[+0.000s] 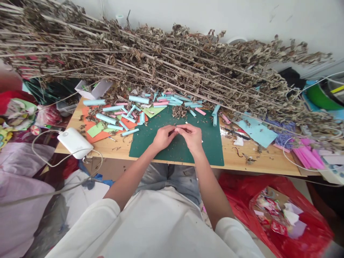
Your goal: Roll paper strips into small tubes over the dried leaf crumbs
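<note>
Over the green cutting mat (212, 150), my left hand (163, 137) and my right hand (191, 137) meet fingertip to fingertip. Both are closed in a pinch, and whatever sits between the fingers is too small or hidden to make out. Beyond them lie several rolled paper tubes, mostly light blue (139, 99), with a few pink ones (200, 111). Crumbled dry leaf bits (179, 111) are scattered on the mat near the tubes. Small white scraps show beside my right hand.
A large bundle of dried stalks (150, 57) spans the back of the wooden table (255, 161). At the left edge sits a white power bank (75, 142) with a cable. Blue paper (256, 129) and a pen (239, 134) lie right. A red rubbish bag (233, 190) stands below.
</note>
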Tool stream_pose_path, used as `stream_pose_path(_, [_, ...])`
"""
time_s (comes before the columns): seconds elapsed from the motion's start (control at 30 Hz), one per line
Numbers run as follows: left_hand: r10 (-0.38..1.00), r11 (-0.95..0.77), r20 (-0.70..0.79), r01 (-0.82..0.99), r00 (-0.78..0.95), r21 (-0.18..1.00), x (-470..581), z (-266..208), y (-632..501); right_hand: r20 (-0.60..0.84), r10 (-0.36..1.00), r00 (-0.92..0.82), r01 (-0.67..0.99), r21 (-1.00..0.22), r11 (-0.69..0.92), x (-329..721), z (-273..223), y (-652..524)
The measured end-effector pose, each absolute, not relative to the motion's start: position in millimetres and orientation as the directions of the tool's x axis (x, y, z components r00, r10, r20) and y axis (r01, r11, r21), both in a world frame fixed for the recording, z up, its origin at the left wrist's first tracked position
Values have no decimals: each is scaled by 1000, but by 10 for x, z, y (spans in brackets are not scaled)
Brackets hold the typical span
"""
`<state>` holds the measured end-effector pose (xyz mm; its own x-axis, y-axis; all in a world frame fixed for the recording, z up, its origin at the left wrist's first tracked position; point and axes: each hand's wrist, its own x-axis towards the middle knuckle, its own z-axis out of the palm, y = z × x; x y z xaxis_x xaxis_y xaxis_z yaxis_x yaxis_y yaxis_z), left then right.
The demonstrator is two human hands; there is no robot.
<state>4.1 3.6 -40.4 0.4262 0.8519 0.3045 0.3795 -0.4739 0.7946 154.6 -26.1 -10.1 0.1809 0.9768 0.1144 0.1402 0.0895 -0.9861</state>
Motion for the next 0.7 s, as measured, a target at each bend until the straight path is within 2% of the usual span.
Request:
stream_pose_path(0.1, [844, -481, 306, 368, 440, 796, 35, -402, 30, 268, 933, 239, 334, -925, 180, 1470, -105, -387])
stream_pose_path(0.17, [842, -483, 308, 366, 442, 795, 35, -396, 28, 295, 919, 262, 372, -909, 186, 1432, -102, -429])
stream_pose_path(0.23, [846, -478, 302, 374, 439, 795, 37, -389, 29, 219, 930, 295, 251, -957, 146, 1418, -95, -412])
stream_pose_path(0.3, [848, -474, 297, 376, 439, 796, 41, -383, 30, 53, 952, 301, 39, -998, 43, 1432, -72, -348])
stream_pose_path(0.4, [840, -482, 302, 365, 450, 796, 44, -384, 31, -201, 962, 186, -153, -973, -174, 1478, 9, -227])
stream_pose_path(0.5, [835, -497, 313, 376, 453, 782, 44, -392, 31, -300, 950, 92, -135, -949, -286, 1503, 122, -144])
stream_pose_path(0.7, [833, -513, 336, 389, 439, 765, 44, -400, 34, -339, 941, 16, 3, -941, -339, 1567, 327, -120])
